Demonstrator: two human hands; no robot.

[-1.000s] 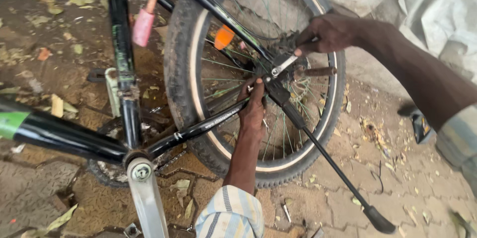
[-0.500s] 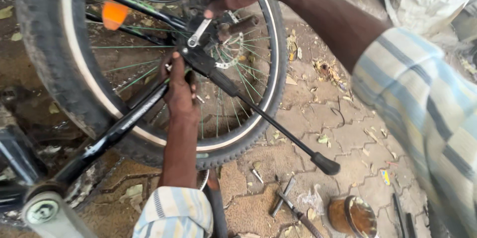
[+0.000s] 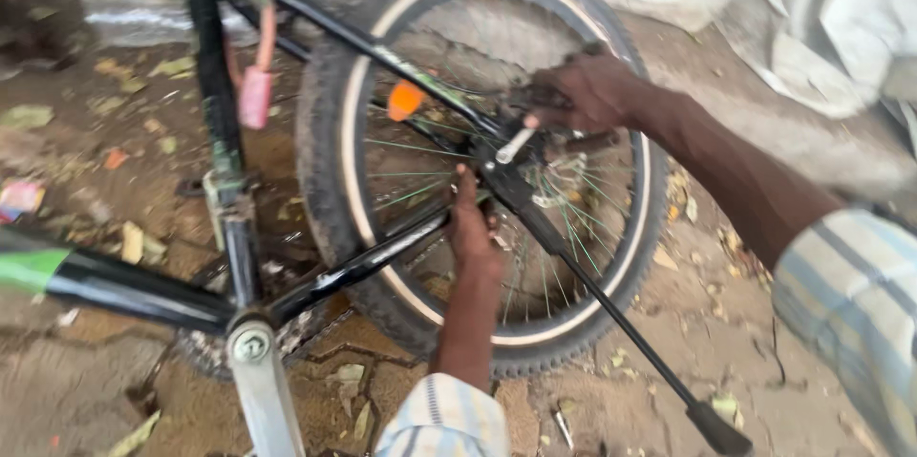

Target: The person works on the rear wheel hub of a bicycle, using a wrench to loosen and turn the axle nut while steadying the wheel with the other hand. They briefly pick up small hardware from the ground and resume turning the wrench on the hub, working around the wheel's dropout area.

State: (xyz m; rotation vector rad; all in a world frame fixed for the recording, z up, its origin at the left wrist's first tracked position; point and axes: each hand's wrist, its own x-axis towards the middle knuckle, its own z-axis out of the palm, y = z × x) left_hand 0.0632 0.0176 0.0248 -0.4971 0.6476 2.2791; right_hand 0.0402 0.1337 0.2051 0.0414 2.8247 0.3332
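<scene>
A black bicycle lies upturned before me, its rear wheel (image 3: 611,304) with a cream-rimmed tyre filling the middle of the view. My left hand (image 3: 473,228) reaches up from below and presses against the frame stay beside the hub. My right hand (image 3: 583,94) comes in from the right and grips a metal wrench (image 3: 516,144) at the axle. A black kickstand (image 3: 621,333) slants down to the right from the hub. An orange reflector (image 3: 406,99) sits among the spokes.
The black frame tube (image 3: 124,290) with a green patch runs left, meeting a silver crank arm (image 3: 263,390). A pink grip (image 3: 256,94) hangs at upper left. Paved ground with litter and leaves lies below; grey sheeting (image 3: 821,8) covers the upper right.
The view has swung back to the left, showing the frame and crank again. Both hands remain at the rear hub, the right one still on the wrench.
</scene>
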